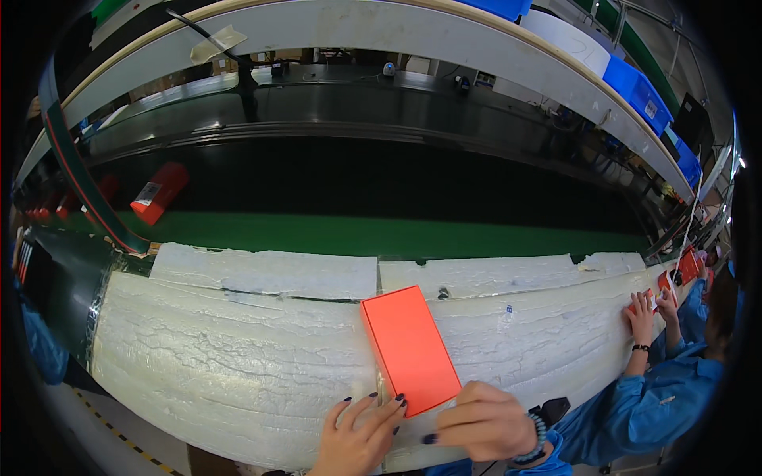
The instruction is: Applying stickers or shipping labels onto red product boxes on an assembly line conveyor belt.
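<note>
A closed orange-red box (411,349) lies flat and slanted on the padded white work surface (238,349). My left hand (359,436) is at its near left corner, fingers stretched and apart, with a dark-nailed fingertip touching the corner. Beside the box's near right corner is my right hand (488,424). Its fingers are curled together, one dark nail pointing left, and whatever they may pinch is hidden. A beaded bracelet (538,438) circles my right wrist, and a small black object (556,409) shows next to it.
Past the padding runs a green conveyor belt (381,232), carrying a red box (160,192) and others at far left. A dark strap (75,170) curves down there. At right, a co-worker in blue (667,404) handles red boxes. Blue bins (639,94) stand on the upper shelf.
</note>
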A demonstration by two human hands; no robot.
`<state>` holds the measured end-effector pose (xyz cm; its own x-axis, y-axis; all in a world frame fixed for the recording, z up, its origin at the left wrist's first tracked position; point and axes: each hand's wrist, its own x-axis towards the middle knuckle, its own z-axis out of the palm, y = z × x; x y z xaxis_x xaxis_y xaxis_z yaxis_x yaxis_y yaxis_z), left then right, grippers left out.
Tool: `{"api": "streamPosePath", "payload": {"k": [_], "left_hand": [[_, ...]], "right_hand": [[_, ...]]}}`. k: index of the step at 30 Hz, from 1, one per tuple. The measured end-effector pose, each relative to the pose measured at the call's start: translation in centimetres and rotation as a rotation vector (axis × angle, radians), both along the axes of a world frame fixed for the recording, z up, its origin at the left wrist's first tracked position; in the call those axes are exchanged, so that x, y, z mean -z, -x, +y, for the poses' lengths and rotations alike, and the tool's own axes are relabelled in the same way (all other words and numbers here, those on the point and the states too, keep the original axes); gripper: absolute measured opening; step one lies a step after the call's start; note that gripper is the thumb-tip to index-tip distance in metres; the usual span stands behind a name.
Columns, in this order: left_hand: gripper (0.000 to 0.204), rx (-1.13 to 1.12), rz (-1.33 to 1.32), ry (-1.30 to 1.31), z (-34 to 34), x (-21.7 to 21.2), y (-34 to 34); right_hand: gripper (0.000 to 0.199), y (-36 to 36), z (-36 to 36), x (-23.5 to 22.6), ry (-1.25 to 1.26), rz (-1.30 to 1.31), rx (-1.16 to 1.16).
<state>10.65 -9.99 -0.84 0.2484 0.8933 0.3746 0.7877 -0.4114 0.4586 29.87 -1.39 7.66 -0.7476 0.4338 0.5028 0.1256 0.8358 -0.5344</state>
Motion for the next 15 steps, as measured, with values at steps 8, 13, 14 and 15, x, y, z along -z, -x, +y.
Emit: {"api": "streamPosePath", "payload": {"k": [8, 13, 14, 15], "left_hand": [[0.038, -0.016, -0.199, -0.015, 0.7, -0.2, 0.4], [0.038, 0.019, -0.191, -0.018, 0.8, -0.4, 0.5], [0.038, 0.019, -0.192, -0.015, 0.9, -0.3, 0.6], [0.038, 0.021, -0.187, -0.02, 0.9, -0.2, 0.6]], "right_hand": [[0.035, 0.6, 4.6, 4.2, 0.838, -0.03, 0.265], [0.033, 0.5, 5.0, 4.7, 0.823, -0.141, 0.265], [0.033, 0.7, 5.0, 4.4, 0.819, -0.168, 0.267], [0.033, 0.9, 4.9, 4.2, 0.815, -0.195, 0.268]]}}
